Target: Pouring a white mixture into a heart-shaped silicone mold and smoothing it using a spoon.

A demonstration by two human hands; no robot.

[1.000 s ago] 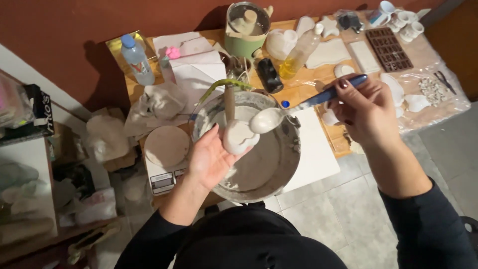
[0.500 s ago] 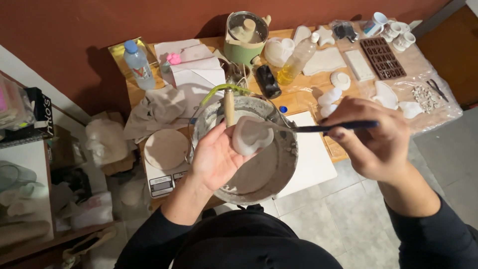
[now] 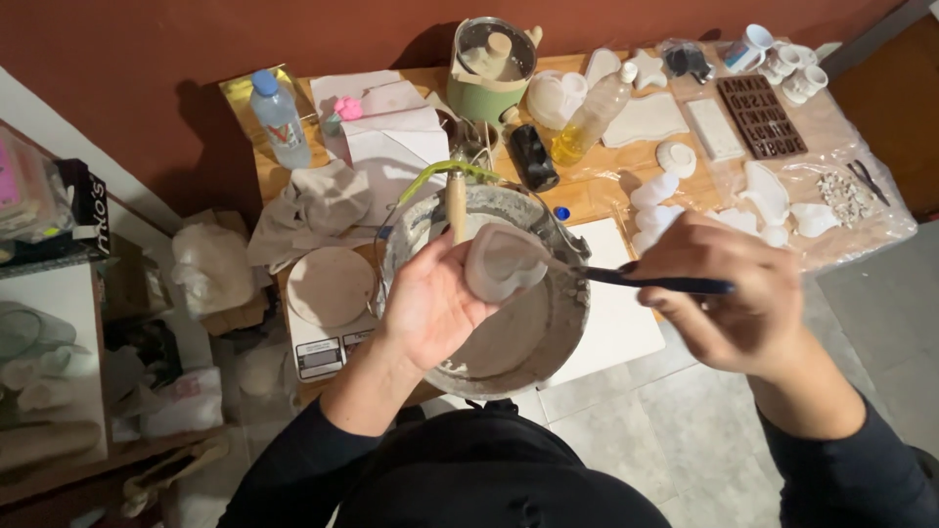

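A heart-shaped white mould (image 3: 501, 262) is cupped in the left hand (image 3: 430, 305), fingers curled under it and thumb against its near edge, so that it is held just above a large metal mixing bowl (image 3: 562, 332). The bowl is coated with wet grey plaster, and a wooden-handled tool (image 3: 456, 200) stands in it beyond the left hand. The mould's lobes are turned toward the right hand, its point back toward the left palm.

A dark-handled spoon (image 3: 665, 285) is pinched in the right hand (image 3: 729, 303), fingers closed on the handle. Its long axis lies nearly level, the working end pointing left into the mould; the tip is hidden there.

Left of the left hand a digital scale (image 3: 328, 323) carries a round plaster-smeared plate. Beyond it stands a clear plastic water bottle (image 3: 279, 119) with a blue cap and pale label. Beyond the bowl a green pot (image 3: 489, 93) holds a pale tool. Past the right hand lie a bottle of yellow liquid (image 3: 587, 122), a brown letter mould tray (image 3: 763, 115) and white cast shapes (image 3: 657, 191).
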